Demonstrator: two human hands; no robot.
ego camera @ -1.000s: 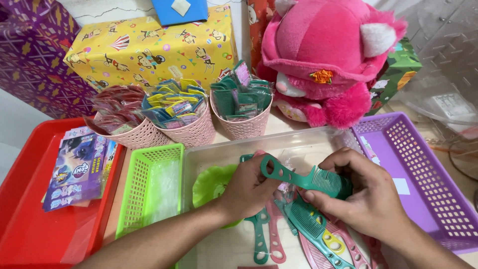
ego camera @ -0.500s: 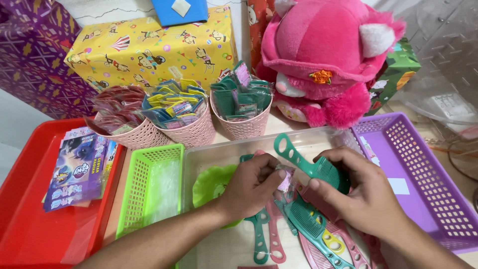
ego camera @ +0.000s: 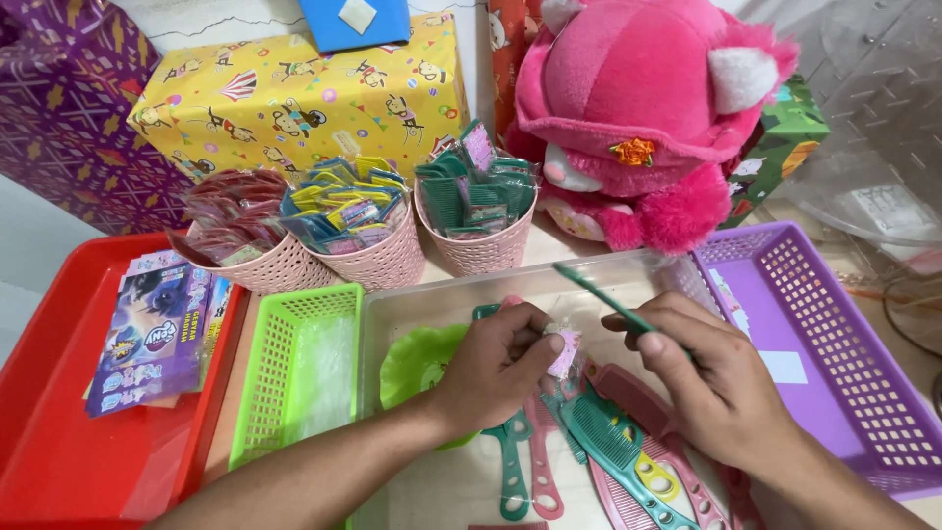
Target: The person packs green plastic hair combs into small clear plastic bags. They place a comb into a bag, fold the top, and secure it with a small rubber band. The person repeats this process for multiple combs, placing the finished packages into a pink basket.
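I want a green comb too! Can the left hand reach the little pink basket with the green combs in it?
Probably yes. The left hand is over the clear tray, and the pink basket of green combs stands just past the tray's far rim. Nothing stands between them, though its fingers already pinch a small packet.

Bright even light, soft shadows, sharp focus, slight edge distortion.

Head view, close, steeply downward

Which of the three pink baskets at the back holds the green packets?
The right-hand pink basket, next to the pink plush toy. The middle one holds blue and yellow packets, the left one red.
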